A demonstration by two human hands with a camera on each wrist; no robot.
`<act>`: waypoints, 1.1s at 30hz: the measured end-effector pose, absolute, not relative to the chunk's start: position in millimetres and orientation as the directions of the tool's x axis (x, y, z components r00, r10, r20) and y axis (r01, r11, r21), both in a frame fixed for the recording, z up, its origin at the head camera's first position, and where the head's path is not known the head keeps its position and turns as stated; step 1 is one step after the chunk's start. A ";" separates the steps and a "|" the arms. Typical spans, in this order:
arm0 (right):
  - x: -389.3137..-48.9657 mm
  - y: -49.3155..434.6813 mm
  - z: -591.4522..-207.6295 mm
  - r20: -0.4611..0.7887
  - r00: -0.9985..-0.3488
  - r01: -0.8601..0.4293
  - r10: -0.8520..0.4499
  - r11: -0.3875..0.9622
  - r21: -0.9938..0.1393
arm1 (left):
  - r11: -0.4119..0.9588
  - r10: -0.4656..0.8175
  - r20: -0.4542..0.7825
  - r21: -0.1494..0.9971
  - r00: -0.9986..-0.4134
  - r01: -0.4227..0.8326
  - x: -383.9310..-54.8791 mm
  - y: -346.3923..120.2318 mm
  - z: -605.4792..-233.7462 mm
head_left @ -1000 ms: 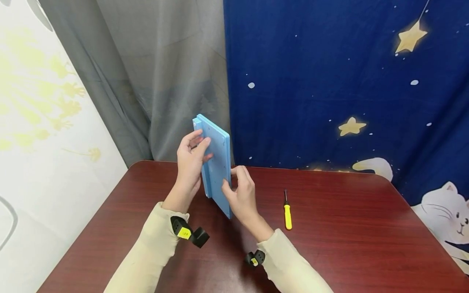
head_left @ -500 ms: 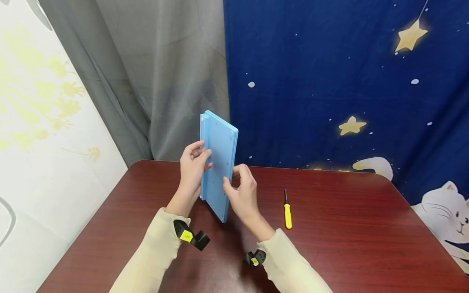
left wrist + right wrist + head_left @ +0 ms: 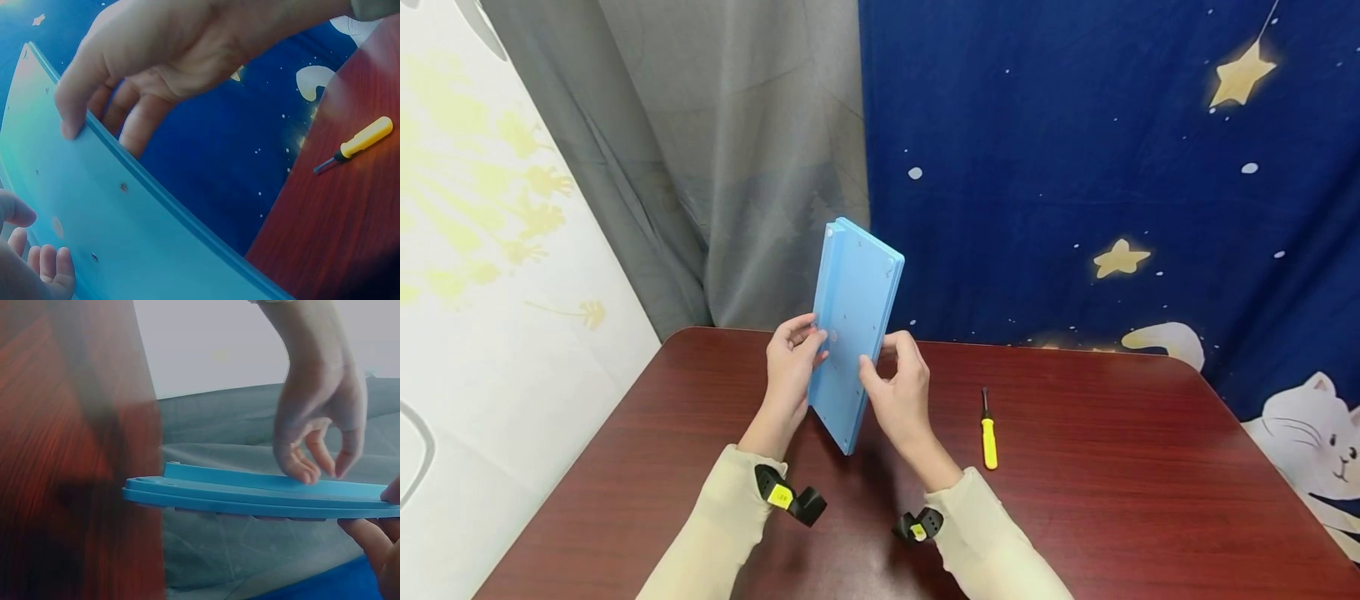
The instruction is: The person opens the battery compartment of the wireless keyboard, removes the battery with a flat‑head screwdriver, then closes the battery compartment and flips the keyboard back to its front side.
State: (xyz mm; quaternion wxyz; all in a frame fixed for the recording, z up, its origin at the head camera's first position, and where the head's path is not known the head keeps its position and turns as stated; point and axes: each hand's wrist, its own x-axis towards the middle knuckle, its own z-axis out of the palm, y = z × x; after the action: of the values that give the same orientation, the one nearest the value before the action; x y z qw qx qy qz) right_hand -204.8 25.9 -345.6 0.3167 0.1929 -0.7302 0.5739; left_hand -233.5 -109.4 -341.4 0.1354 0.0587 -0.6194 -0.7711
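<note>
Light-blue, probably plastic: the panel [image 3: 856,321] is held up mid-frame, right edge pinched by the right hand [image 3: 901,390], left hand [image 3: 787,368] loosely curled by the left edge, contact can't be told. Likely light, stiff, kinda slick, best gripped by both long edges

- From here, I see the blue panel [image 3: 859,308] as smooth, faintly glossy plastic.
- The table [image 3: 1120,492] shows me a glossy wood grain.
- The screwdriver handle [image 3: 989,444] looks plastic, its shaft [image 3: 985,403] metal.
- I make out matt, folded cloth in the grey curtain [image 3: 767,167].
</note>
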 end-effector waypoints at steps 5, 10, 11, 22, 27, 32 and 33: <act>-189.3 24.5 -325.6 0.685 -0.723 -0.653 0.087 0.237 -0.719 | -0.179 -0.292 0.057 0.977 -0.955 0.114 -232.9 -112.4 -349.7; -189.3 24.8 -321.3 0.695 -0.710 -0.666 0.117 0.210 -0.716 | -0.162 -0.289 0.060 0.981 -0.955 0.111 -231.2 -114.9 -354.6; -189.9 24.9 -321.2 0.697 -0.707 -0.667 0.123 0.210 -0.714 | -0.160 -0.289 0.060 0.981 -0.955 0.110 -230.7 -115.5 -355.5; -194.8 25.8 -319.0 0.673 -0.722 -0.650 0.160 0.174 -0.740 | -0.153 -0.299 0.017 0.986 -0.954 0.066 -223.8 -124.1 -368.0; -195.0 27.2 -317.3 0.650 -0.738 -0.634 0.182 0.144 -0.760 | -0.140 -0.309 0.001 0.989 -0.951 0.046 -221.0 -125.6 -373.7; -196.0 28.3 -319.7 0.651 -0.733 -0.636 0.200 0.138 -0.759 | -0.121 -0.326 -0.019 0.992 -0.945 0.021 -216.6 -126.9 -380.2; -196.4 28.5 -320.2 0.652 -0.730 -0.637 0.205 0.140 -0.758 | -0.118 -0.330 -0.024 0.993 -0.944 0.016 -215.8 -127.2 -381.5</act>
State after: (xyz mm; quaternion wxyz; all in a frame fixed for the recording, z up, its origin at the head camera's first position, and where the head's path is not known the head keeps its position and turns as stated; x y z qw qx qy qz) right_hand -196.4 28.5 -320.2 0.3309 0.1592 -0.6787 0.6361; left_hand -215.8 -127.2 -381.5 0.1172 0.1203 -0.6535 -0.7380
